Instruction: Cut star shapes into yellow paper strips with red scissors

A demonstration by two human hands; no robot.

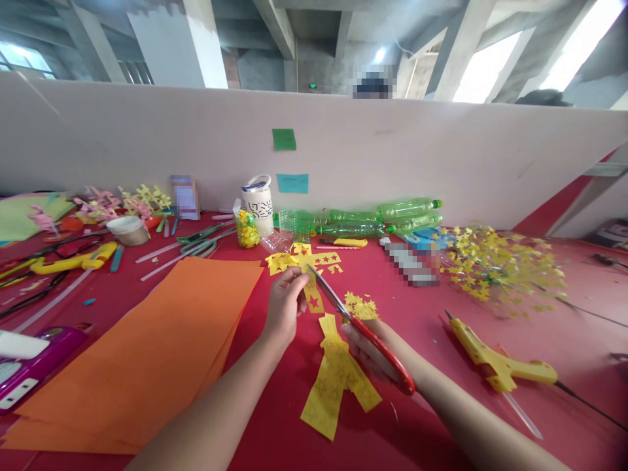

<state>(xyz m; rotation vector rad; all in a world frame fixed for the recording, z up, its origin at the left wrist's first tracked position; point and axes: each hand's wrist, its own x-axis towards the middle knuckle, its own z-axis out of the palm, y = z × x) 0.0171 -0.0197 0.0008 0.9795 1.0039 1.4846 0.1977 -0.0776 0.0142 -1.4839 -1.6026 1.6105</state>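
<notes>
My right hand [366,347] is wrapped round the red-handled scissors [375,339], whose blades point up and to the left and look nearly closed. Their tips lie close to the fingertips of my left hand [285,302], which pinches a small bit of yellow paper. Behind and below those fingertips, yellow paper strips with star-shaped holes [314,302] rest on the table. A heap of cut yellow stars [360,304] sits just beyond my right hand. Nearer to me, between my forearms, lie yellow paper pieces with drawn star outlines [333,373].
Orange sheets [161,333] cover the left side. A yellow glue gun [500,366] lies on the right, below a bunch of yellow stars on stems [500,265]. Green bottles [353,229] and a white cup [258,203] stand along the partition [196,137]. A purple power strip [44,366] is far left.
</notes>
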